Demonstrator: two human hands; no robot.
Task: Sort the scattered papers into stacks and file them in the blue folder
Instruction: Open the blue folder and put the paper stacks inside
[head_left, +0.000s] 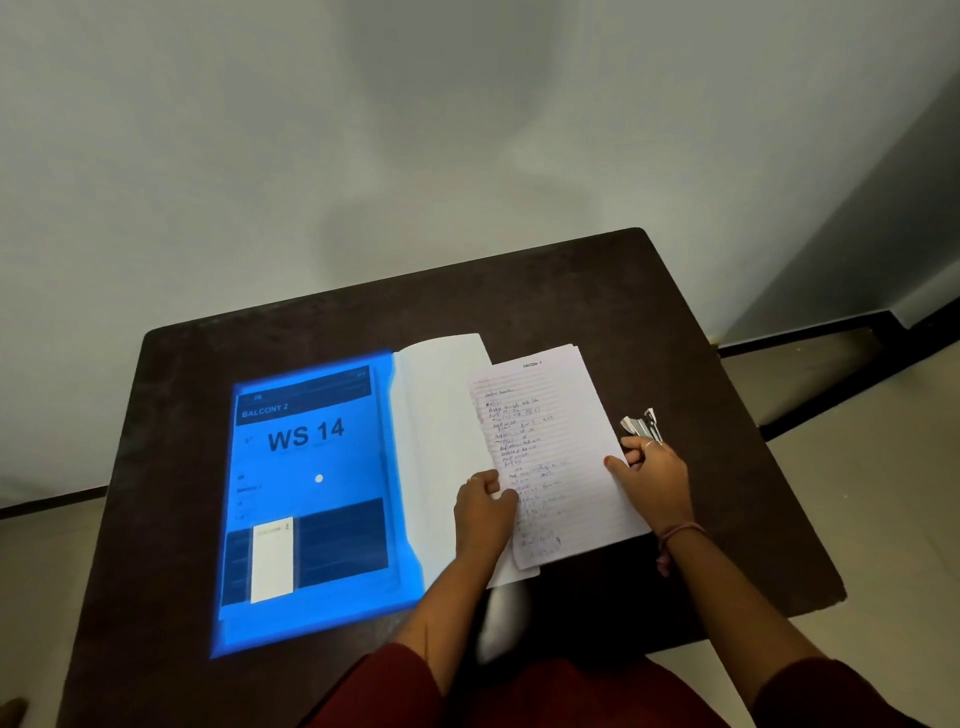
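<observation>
On the dark brown wooden surface (597, 291) a glossy blue plastic folder (311, 499) lies spread open, its printed cover flap to the left and a plain white inner sheet (436, 415) exposed on the right. Over that sheet's right edge sits a thin stack of white ruled papers covered in handwriting (550, 447), tilted slightly clockwise. The left hand (480, 512) has its grip clamped on the stack's left margin, thumb on top, and the right hand (654, 478) pinches the right margin the same way. Holding both long edges likely lets the person square the sheets and steer them into the folder's right half. Just beyond the right hand lies a small silver metal clip (641, 423), probably set aside for fastening afterwards.
</observation>
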